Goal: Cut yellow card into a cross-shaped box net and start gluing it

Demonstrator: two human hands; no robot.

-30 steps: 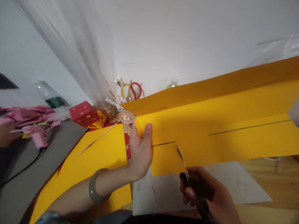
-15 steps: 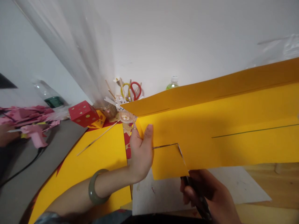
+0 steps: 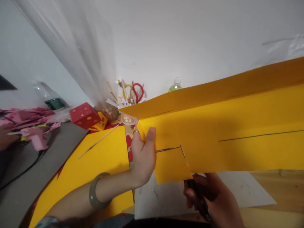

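The left hand (image 3: 143, 161) pinches the left end of a long, folded yellow card sheet (image 3: 199, 133), its thumb flat on the near face and the fingers mostly hidden behind. The fingers of the right hand (image 3: 213, 196) are curled around the dark handles of a pair of scissors (image 3: 199, 199) at the sheet's lower edge. Over the last second the scissors' handles have drawn closer together, and the upright slit above them now meets the drawn line at a corner; the small flap there has sunk slightly, so I judge that this side of the cut is nearly through. The card is held up in front of the body, its upper strip bent along a crease and darker in shade, the lower panel smooth and bright, with a long dark-green line (image 3: 261, 136) ruled towards the right. Below it lies a stained white board (image 3: 163, 202) on the wooden tabletop (image 3: 287, 186). Further left are another yellow sheet (image 3: 106, 152), flat beneath a thin stick (image 3: 98, 141), a red patterned box (image 3: 85, 115) and a pink glue gun (image 3: 36, 136).
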